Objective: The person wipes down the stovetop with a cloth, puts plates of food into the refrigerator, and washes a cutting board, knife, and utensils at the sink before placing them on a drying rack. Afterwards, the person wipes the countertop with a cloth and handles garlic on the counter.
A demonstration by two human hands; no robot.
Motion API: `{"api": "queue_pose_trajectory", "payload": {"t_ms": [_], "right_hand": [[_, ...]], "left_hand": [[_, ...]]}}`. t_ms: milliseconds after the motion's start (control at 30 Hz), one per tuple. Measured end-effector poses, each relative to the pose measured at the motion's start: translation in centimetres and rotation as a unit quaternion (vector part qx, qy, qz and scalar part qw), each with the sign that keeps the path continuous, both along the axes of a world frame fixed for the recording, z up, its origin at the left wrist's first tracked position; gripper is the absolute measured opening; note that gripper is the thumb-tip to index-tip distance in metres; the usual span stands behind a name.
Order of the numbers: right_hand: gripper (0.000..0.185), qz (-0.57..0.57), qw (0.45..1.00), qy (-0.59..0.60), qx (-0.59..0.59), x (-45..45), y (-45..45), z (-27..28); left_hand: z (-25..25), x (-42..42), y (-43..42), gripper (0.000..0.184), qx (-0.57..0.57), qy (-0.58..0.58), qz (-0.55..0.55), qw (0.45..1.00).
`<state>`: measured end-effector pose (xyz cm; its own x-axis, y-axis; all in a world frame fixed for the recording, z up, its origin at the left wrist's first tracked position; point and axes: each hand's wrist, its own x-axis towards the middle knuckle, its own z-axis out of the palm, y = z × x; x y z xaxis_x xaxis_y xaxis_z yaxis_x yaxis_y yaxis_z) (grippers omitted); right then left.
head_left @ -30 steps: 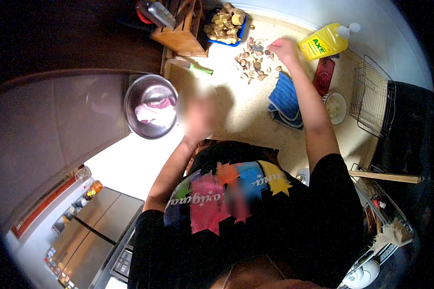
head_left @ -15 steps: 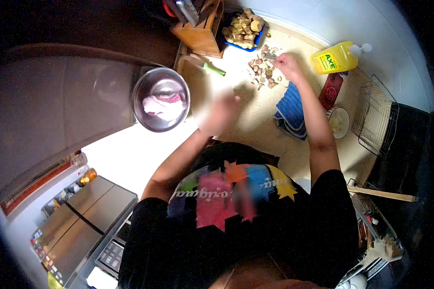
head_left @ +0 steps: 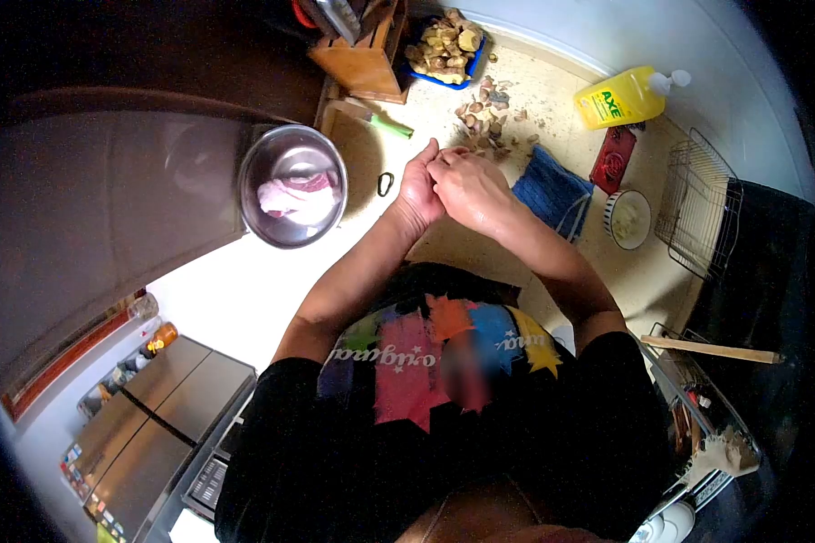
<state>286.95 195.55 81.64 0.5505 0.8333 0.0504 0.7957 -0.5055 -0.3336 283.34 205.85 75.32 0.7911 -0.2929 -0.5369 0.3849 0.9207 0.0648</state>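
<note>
Over the counter my left hand [head_left: 417, 188] and my right hand [head_left: 474, 192] are pressed together, fingers closed fingertip to fingertip. Whatever sits between them is hidden. Just beyond the hands lies a loose pile of small brown-skinned pieces and peelings [head_left: 484, 113], too small to name for certain. A green-handled knife [head_left: 391, 125] rests to the upper left, and a thin dark loop [head_left: 385, 185] lies beside my left hand. Right of my right hand is a folded blue cloth [head_left: 552, 190]. Farther right, a small white bowl [head_left: 612, 222] holds pale pieces.
A steel pot [head_left: 247, 204] with raw meat [head_left: 297, 195] stands at left. Behind are a wooden knife block [head_left: 362, 72] and a blue tray [head_left: 466, 84] of ginger [head_left: 444, 50]. A yellow soap bottle [head_left: 620, 98], red packet [head_left: 613, 158] and wire rack [head_left: 702, 208] line the right.
My right hand has come back from the pile to meet my left hand, which has risen slightly. The dark loop now shows on the counter. The view has shifted a little.
</note>
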Motion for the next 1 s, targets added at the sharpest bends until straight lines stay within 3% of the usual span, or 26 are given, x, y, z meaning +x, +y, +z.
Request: {"api": "queue_pose_trajectory", "payload": {"t_ms": [100,167,200,300,367,467,567,667,800,900,1000], "right_hand": [[0.011,0.011,0.999,0.031,0.035,0.5,-0.3,0.9],[0.012,-0.025,0.994,0.071,0.082,2.4,-0.6,1.7],[0.016,-0.183,0.954,0.222,0.090,3.4,-0.8,1.5],[0.020,-0.332,0.930,0.126,0.101,10.3,-3.0,-2.9],[0.024,-0.352,0.932,0.087,0.025,14.1,-4.7,-7.0],[0.029,-0.381,0.916,0.116,-0.054,16.1,-4.6,-8.7],[0.034,-0.323,0.936,0.110,-0.080,17.1,-4.0,-9.7],[0.028,-0.352,0.927,0.106,-0.073,18.2,-3.6,-11.7],[0.028,-0.393,0.898,0.152,-0.124,18.4,-2.4,-10.5],[0.038,-0.395,0.887,0.187,-0.151,17.8,-2.4,-10.1],[0.038,-0.371,0.898,0.189,-0.141,17.4,-2.8,-10.4]], "left_hand": [[-0.5,0.4,0.2,0.041,0.031,-0.017,0.004,0.999],[0.2,0.6,-0.1,0.028,0.126,0.054,0.036,0.990],[0.0,0.5,0.2,0.028,0.124,0.053,0.037,0.990],[-0.5,-0.3,1.1,0.022,0.092,0.026,-0.034,0.995],[0.2,-0.8,1.2,0.018,0.131,0.058,-0.069,0.987],[1.1,-1.2,1.0,0.016,0.155,0.070,-0.084,0.982],[0.7,-1.5,1.4,0.015,0.145,0.072,-0.085,0.983],[-0.2,-1.6,1.5,0.016,0.123,0.025,-0.040,0.991],[1.6,-1.3,1.1,0.018,0.156,0.063,-0.020,0.986],[1.7,-1.4,1.2,0.016,0.192,0.092,0.002,0.977],[-0.3,-2.3,2.1,0.021,0.143,0.008,-0.018,0.990]]}}
